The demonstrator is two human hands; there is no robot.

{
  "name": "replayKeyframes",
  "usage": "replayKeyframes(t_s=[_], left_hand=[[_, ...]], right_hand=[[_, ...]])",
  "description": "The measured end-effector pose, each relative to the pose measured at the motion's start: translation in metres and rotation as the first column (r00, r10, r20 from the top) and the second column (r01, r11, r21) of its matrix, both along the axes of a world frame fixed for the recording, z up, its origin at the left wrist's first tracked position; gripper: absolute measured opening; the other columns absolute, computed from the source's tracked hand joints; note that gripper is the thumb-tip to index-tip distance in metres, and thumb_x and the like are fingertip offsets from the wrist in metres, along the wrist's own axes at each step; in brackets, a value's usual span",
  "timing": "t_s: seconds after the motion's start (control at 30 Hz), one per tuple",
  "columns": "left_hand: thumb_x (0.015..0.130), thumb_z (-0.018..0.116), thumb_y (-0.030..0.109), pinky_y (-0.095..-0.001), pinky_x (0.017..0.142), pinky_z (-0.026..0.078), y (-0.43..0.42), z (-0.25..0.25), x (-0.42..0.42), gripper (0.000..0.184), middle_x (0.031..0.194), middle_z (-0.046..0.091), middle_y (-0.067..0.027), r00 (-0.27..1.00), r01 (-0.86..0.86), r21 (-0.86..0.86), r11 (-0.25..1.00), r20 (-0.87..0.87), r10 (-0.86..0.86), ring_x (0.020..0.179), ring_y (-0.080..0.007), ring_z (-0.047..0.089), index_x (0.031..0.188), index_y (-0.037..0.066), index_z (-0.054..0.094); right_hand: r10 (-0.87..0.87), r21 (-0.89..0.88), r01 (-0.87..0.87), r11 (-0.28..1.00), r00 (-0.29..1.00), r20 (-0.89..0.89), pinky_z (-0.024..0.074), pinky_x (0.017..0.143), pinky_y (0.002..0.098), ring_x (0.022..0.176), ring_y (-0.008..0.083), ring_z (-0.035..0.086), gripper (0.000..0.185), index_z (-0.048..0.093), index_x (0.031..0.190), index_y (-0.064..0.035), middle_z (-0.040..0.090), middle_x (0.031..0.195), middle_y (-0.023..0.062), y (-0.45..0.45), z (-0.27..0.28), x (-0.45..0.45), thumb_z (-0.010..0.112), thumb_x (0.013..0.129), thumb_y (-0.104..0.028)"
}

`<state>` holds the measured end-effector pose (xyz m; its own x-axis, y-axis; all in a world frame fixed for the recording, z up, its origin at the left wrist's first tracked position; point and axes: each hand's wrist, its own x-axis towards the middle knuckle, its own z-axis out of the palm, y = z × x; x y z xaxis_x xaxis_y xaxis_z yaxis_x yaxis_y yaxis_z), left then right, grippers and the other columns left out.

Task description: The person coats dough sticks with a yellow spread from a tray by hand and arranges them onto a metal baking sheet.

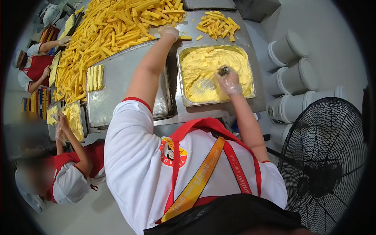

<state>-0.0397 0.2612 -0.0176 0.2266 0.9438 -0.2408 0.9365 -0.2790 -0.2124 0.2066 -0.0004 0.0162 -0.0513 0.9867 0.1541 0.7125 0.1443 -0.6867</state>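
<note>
My right hand [229, 81], in a clear plastic glove, is closed over the tray of yellow cream. It grips a tool with a dark handle end [223, 71]; the tool's other end is hidden. The rectangular metal tray [255, 84] holds thick, pale-yellow cream [196, 62], with a thinly covered streak left of the hand. My left hand [169, 33], also gloved, reaches to the edge of a large pile of yellow cake-like sticks [113, 33]. Its fingers look curled, and what they hold is hidden. A single stick [185, 38] lies beside it.
Beneath my left arm, a flat metal tray [125, 82] carries several cream-coated sticks [95, 77]. A smaller stick pile [219, 25] lies beyond the cream. White buckets [290, 74] and a large fan [321, 168] stand right. Two co-workers [78, 172] [37, 64] work at the left.
</note>
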Motion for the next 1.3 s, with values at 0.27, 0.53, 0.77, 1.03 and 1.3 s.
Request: replayKeyframes(t_s=[0.27,0.53,0.77,1.03,1.3], left_hand=[[0.084,0.063,0.011,-0.0378,0.067,0.053,-0.093,0.089,0.0,0.026,0.099,0.065,-0.0174,0.748,0.14,0.072,0.987,0.646,-0.153,0.087,-0.0261,0.064,0.109,0.004,0.058],[0.083,0.068,0.013,-0.0296,0.068,0.053,-0.243,0.04,-0.001,0.03,0.091,0.069,-0.0132,0.445,0.054,-0.128,0.99,0.891,0.091,0.075,-0.0183,0.067,0.11,0.0,0.062],[0.079,0.068,0.009,-0.0382,0.073,0.052,-0.274,0.017,0.015,0.05,0.095,0.066,-0.0209,0.362,-0.181,0.027,0.983,0.931,0.041,0.085,-0.0341,0.066,0.126,0.006,0.049],[0.078,0.068,0.006,-0.0365,0.073,0.052,-0.275,0.021,0.022,0.052,0.094,0.067,-0.0176,0.451,-0.134,0.111,0.985,0.891,-0.039,0.082,-0.031,0.066,0.126,0.009,0.049],[0.078,0.068,0.006,-0.0373,0.072,0.051,-0.281,0.015,0.02,0.053,0.093,0.067,-0.0179,0.464,-0.14,0.105,0.985,0.886,-0.029,0.082,-0.0329,0.066,0.127,0.008,0.048]], right_hand=[[0.27,-0.142,-0.313,0.939,0.928,-0.258,0.0517,0.071,0.0348,0.075,0.0262,0.064,0.023,0.063,0.092,-0.0045,0.064,0.08,0.014,-0.013,0.012,-0.003,0.071,0.075,-0.016],[0.274,0.191,-0.252,0.949,0.957,-0.098,0.0513,0.069,0.0357,0.077,0.023,0.064,0.032,0.063,0.096,-0.004,0.066,0.081,0.0129,0.004,0.002,0.019,0.071,0.075,-0.027],[-0.024,0.145,-0.011,0.989,0.971,0.236,0.0507,0.068,0.0355,0.071,0.0225,0.064,0.031,0.065,0.092,-0.0029,0.067,0.079,0.0121,0.033,-0.011,0.037,0.071,0.077,-0.029],[0.041,-0.063,-0.081,0.995,0.877,-0.479,0.0513,0.071,0.0342,0.073,0.0225,0.066,0.027,0.067,0.084,-0.0036,0.068,0.075,0.0106,0.007,0.005,0.01,0.074,0.075,-0.028],[0.103,0.001,-0.131,0.991,0.778,-0.62,0.0515,0.075,0.0334,0.078,0.0219,0.067,0.03,0.067,0.09,-0.0019,0.07,0.085,0.0084,-0.006,0.013,0.006,0.076,0.076,-0.027]])
